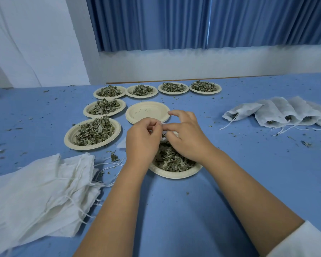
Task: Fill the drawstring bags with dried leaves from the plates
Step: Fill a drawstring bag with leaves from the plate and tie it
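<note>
- Blue counter (pixel 174 210), speckled with leaf crumbs; blue curtains (pixel 174 23) and a white wall (pixel 193 62) stand behind its far edge.
- Six heaped plates (pixel 85 110) sit toward the far edge, an emptied plate (pixel 148 112) among them.
- My left grip (pixel 143 140) and right grip (pixel 185 134) both pinch a white drawstring bag (pixel 163 139), mostly hidden, over the near plate (pixel 174 175) of dried leaves (pixel 170 160) at mid-counter.
- Empty bags (pixel 35 191) are piled by the left edge; filled bags (pixel 276 112) lie by the right edge.
</note>
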`<control>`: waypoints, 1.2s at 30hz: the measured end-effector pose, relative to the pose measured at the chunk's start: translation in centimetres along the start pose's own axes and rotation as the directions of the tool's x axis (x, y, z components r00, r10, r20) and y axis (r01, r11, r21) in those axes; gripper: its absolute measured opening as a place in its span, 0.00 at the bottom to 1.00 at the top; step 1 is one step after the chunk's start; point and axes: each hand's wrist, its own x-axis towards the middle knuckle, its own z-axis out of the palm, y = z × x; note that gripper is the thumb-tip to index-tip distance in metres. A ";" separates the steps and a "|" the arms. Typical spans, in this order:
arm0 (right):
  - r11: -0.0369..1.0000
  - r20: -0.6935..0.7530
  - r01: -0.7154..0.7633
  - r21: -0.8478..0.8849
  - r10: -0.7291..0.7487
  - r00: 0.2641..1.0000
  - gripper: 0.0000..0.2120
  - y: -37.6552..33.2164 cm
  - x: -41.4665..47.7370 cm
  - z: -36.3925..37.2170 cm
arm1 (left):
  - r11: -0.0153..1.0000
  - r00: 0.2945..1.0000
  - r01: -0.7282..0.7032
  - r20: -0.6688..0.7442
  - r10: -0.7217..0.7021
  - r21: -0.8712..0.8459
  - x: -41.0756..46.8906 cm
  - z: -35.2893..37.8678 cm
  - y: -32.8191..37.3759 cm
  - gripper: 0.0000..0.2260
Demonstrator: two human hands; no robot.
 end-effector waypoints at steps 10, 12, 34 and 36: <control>0.976 0.005 -0.054 0.213 0.054 0.999 0.10 0.9 0.5 -1.4 | 0.997 0.995 0.047 -0.088 -0.042 0.059 0.1 -0.3 -0.2 0.07; 0.983 0.160 -0.064 0.173 0.036 0.986 0.07 1.3 0.4 -2.4 | 0.996 0.990 0.071 -0.127 -0.064 0.056 0.2 -0.5 -0.3 0.05; 1.000 0.425 -0.019 -0.011 0.022 0.905 0.10 1.0 0.0 -1.0 | 0.989 0.980 0.128 -0.163 -0.116 0.067 0.4 -0.7 -0.6 0.07; 0.999 0.386 -0.027 0.016 0.019 0.922 0.10 0.9 -0.1 -1.1 | 0.990 0.978 0.131 -0.173 -0.119 0.059 0.4 -0.9 -0.6 0.07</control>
